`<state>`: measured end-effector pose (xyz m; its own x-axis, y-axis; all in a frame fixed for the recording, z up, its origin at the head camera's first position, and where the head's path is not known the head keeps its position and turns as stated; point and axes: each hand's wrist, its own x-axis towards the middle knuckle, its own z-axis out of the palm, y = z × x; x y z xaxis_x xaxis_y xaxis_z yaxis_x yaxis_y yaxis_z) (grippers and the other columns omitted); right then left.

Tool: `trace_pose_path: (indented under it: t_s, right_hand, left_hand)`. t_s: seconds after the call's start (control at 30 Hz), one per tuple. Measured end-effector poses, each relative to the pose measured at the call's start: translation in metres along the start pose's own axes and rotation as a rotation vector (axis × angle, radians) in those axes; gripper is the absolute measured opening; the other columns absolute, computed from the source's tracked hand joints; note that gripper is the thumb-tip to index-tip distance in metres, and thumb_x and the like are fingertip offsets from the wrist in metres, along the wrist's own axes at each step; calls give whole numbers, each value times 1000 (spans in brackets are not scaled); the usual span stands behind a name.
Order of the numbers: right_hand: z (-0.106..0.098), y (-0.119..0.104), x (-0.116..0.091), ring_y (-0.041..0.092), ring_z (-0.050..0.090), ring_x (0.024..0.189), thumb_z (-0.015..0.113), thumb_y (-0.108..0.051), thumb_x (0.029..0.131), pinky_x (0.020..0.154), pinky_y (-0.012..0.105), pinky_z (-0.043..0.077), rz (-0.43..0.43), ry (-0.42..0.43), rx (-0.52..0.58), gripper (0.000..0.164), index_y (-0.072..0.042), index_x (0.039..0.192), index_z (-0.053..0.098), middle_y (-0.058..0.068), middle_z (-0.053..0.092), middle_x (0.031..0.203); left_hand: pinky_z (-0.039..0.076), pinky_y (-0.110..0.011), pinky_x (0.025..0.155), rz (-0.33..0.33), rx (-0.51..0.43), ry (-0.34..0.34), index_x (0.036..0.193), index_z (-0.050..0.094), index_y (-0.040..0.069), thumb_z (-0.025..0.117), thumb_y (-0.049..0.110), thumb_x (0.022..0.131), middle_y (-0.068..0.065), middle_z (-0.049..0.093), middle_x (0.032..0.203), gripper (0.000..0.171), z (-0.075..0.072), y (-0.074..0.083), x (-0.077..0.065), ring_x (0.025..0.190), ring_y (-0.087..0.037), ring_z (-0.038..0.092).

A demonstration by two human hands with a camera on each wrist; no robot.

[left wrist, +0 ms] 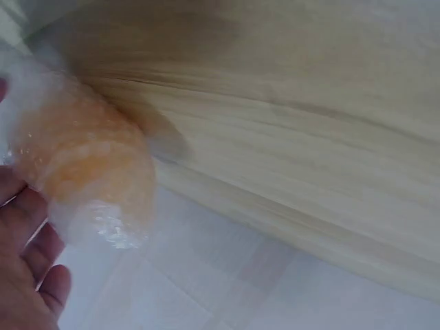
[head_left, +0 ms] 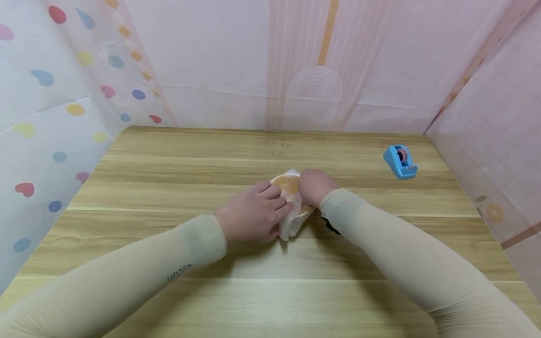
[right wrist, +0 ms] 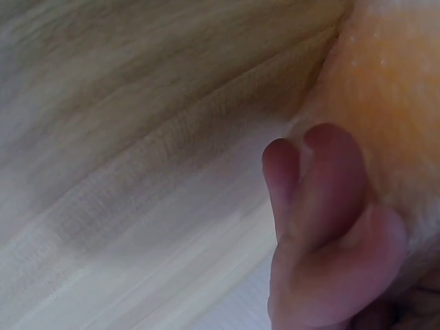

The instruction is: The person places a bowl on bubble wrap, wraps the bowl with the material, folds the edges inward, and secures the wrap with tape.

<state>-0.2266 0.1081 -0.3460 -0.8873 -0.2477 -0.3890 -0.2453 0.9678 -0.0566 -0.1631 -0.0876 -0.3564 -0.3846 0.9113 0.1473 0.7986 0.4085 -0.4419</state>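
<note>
An orange object wrapped in clear bubble wrap [head_left: 289, 225] is held between both hands at the middle of the table. My left hand [head_left: 255, 213] grips it from the left, fingers bent over its side. In the left wrist view the wrapped bundle [left wrist: 89, 161] looks rounded, with crinkled plastic at its end. My right hand [head_left: 316, 188] holds the wrap on the right side. Curled fingers [right wrist: 337, 185] press close to the orange bundle [right wrist: 392, 89] in the right wrist view. What the orange object is cannot be told through the wrap.
A blue tape dispenser [head_left: 398, 164] with a roll of tape stands at the back right of the wooden table [head_left: 190, 159]. Patterned sheets [head_left: 211, 61] hang behind the table and along both sides.
</note>
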Motion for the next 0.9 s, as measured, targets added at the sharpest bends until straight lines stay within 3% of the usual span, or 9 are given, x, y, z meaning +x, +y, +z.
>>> trace_pose_path:
  t_s: [0.3, 0.53, 0.63, 0.7, 0.77, 0.9]
  right_hand:
    - [2, -2, -1, 24, 64, 89, 56, -15, 101, 79, 34, 58, 66, 2, 71, 26, 4, 116, 66, 14, 68, 115]
    - [3, -1, -3, 24, 63, 87, 61, -16, 94, 81, 37, 56, 46, 27, 111, 19, -2, 102, 69, 11, 69, 109]
    - [3, 0, -3, 25, 64, 86, 63, -14, 91, 80, 38, 57, 25, 31, 124, 15, -3, 98, 69, 12, 69, 107]
    - [3, 0, -2, 25, 64, 87, 61, -15, 95, 83, 39, 58, -12, 25, 95, 17, -1, 100, 69, 12, 69, 108]
    - [3, 2, -1, 24, 64, 86, 55, -20, 102, 84, 39, 58, -50, 14, 90, 25, 0, 103, 70, 14, 69, 109]
    - [2, 8, -1, 26, 68, 79, 36, -43, 112, 70, 40, 61, -51, -54, 247, 55, 1, 123, 67, 18, 70, 112]
  left_hand:
    - [45, -39, 96, -116, -37, -132, 126, 68, 17, 60, 61, 96, 5, 73, 115, 55, 4, 7, 4, 110, -23, 54]
    - [48, -42, 101, -175, -107, -180, 107, 74, 22, 61, 51, 97, 5, 71, 107, 33, 7, 7, 9, 112, -24, 55]
    - [48, -43, 100, -179, -104, -171, 104, 74, 21, 61, 47, 96, 3, 71, 105, 30, 8, 7, 10, 111, -25, 56]
    - [48, -42, 99, -180, -98, -181, 107, 74, 19, 59, 48, 97, 1, 70, 108, 33, 9, 7, 9, 111, -26, 56]
    - [48, -42, 100, -180, -93, -199, 110, 73, 17, 57, 47, 99, 0, 69, 112, 36, 8, 7, 9, 112, -26, 55]
    - [48, -43, 104, -179, -88, -260, 124, 70, 13, 52, 48, 103, -3, 68, 125, 45, 5, 8, 10, 120, -28, 55]
